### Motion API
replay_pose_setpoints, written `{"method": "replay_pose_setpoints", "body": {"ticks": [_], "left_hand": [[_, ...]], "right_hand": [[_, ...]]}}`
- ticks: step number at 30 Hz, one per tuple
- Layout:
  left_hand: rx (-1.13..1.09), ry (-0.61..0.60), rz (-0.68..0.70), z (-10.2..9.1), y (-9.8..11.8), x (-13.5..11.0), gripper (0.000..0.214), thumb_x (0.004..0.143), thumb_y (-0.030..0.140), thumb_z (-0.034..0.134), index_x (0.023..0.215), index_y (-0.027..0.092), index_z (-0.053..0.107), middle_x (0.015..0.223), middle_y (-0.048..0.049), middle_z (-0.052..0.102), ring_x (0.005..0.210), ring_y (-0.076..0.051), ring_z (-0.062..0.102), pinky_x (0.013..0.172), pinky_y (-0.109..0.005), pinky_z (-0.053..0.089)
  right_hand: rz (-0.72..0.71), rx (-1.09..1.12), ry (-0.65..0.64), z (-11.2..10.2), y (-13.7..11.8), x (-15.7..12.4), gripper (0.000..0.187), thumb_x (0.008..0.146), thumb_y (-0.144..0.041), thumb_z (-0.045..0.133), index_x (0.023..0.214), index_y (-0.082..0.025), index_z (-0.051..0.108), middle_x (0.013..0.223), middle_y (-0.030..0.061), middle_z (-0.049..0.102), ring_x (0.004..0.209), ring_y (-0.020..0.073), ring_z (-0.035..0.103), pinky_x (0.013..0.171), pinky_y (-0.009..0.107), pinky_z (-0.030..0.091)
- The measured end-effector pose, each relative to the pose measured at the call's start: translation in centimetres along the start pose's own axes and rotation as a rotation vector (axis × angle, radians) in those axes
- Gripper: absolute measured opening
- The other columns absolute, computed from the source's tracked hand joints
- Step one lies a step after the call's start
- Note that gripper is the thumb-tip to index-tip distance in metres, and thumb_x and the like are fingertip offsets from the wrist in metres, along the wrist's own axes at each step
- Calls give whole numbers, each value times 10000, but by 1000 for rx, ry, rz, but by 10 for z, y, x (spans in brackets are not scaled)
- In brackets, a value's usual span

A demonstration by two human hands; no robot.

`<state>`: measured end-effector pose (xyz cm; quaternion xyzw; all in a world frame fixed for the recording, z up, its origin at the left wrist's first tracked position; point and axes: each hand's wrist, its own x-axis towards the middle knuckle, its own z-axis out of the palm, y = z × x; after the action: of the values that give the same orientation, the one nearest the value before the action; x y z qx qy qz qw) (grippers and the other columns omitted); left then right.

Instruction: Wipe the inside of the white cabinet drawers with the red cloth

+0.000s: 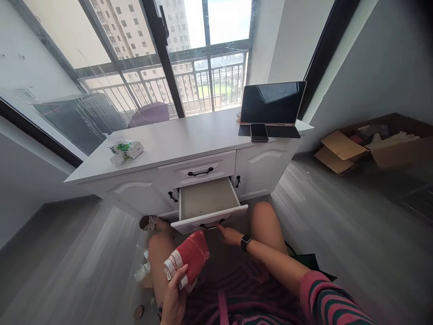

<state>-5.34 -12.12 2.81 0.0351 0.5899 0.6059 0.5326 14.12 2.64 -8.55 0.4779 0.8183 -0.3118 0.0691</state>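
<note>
A folded red towel with white edges is gripped in my left hand, the thumb lying across it. My right hand, with a black watch on the wrist, reaches to the dark handle on the front of the pulled-out lower drawer. Its fingers close around the right end of that handle, partly hidden from view. The drawer's pale bottom shows, with a tiny dark speck on it. Above it, the upper drawer of the white cabinet is closed.
On the cabinet top are a tissue pack, a tablet on a stand and a phone. An open cardboard box of items stands on the floor at right. Crumpled tissue or plastic lies by my left leg.
</note>
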Motion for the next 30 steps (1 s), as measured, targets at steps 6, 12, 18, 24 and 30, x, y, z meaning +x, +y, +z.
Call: {"method": "replay_pose_setpoints", "body": {"ticks": [6, 12, 18, 24, 30], "left_hand": [[-50, 27, -28, -10, 2, -11, 475, 549, 69, 736, 986, 209, 616, 781, 25, 717, 635, -156, 682, 595, -279, 577], [-8, 11, 3, -21, 4, -1, 443, 572, 90, 745, 984, 205, 627, 835, 13, 725, 662, -154, 685, 582, -249, 569], [-18, -9, 26, -2, 12, -1, 395, 556, 73, 739, 912, 207, 631, 756, 32, 712, 625, -140, 672, 609, -269, 579], [-51, -43, 29, -1, 12, -3, 380, 564, 75, 722, 914, 194, 629, 832, 2, 721, 669, -153, 684, 640, -278, 588], [-67, -15, 72, -22, 5, 0, 434, 586, 98, 740, 980, 230, 616, 864, 22, 693, 734, -154, 683, 688, -292, 591]], "right_hand": [[131, -109, 83, -5, -5, -89, 570, 790, -189, 622, 1344, -116, 508, 1154, 232, 647, 1057, 379, 619, 838, 459, 460], [148, -241, 401, 29, 20, -168, 533, 761, -252, 705, 1272, -221, 555, 1182, 137, 629, 1076, 351, 574, 862, 488, 426], [98, -247, 431, 47, 22, -162, 206, 892, -83, 474, 868, -192, 648, 831, 52, 670, 755, 218, 636, 741, 357, 434], [319, -47, 741, -44, 29, -104, 312, 1011, -264, 304, 1093, -160, 586, 1062, 113, 645, 917, 212, 635, 740, 300, 441], [115, -152, 364, -3, -28, -60, 201, 887, -149, 529, 1057, -193, 627, 1094, 114, 642, 1024, 253, 612, 816, 338, 455]]}}
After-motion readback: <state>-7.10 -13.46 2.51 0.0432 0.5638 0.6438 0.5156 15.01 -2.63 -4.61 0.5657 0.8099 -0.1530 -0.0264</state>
